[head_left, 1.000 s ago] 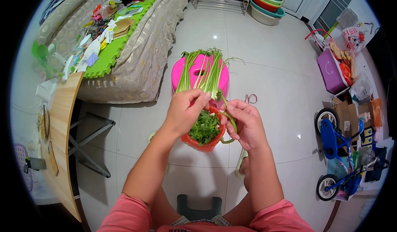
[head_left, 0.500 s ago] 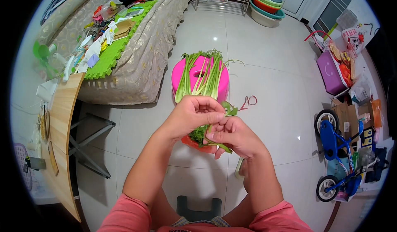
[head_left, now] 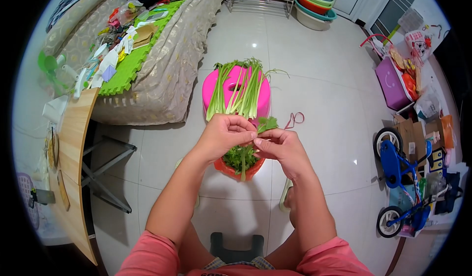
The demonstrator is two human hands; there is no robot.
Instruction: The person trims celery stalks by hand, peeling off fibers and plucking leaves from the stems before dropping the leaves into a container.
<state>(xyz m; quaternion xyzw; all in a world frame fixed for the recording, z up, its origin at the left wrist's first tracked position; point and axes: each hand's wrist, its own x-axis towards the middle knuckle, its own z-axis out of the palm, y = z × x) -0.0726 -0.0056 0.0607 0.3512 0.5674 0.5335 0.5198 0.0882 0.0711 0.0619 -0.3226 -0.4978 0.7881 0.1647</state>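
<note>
pinching a leafy sprig [head_left: 267, 124] near the middle of the frame, using both the left hand [head_left: 227, 136] and the right hand [head_left: 281, 148], with thumbs pressed to forefingers and fingertips almost meeting at the stem. pointing leaves-out to the right and a bit up, stem end lost among the fingers. also seeing a stalk [head_left: 243, 168] right below, long axis near vertical in the frame, aimed at the bottom edge. can't tell about that one, held or just resting on the greens [head_left: 233, 158]. down there too, lower middle, a red container [head_left: 223, 167] full of those greens.

just above the hands, a pink stool [head_left: 267, 96] loaded with celery [head_left: 253, 99], laid lengthwise up the frame, leafy tops at the far edge, pale ends toward the hands. right of that, a loop of red cord [head_left: 295, 121] on shiny pale floor tiles [head_left: 319, 104].

as for the room: upper left, a patterned sofa [head_left: 162, 74] with a cluttered green mat [head_left: 123, 82]. left edge, a wooden table [head_left: 73, 143]. top, a metal rack [head_left: 260, 0] beside stacked basins [head_left: 314, 23]. over on the right, a purple bin [head_left: 391, 84], then a blue bike [head_left: 393, 163] lower down.
</note>
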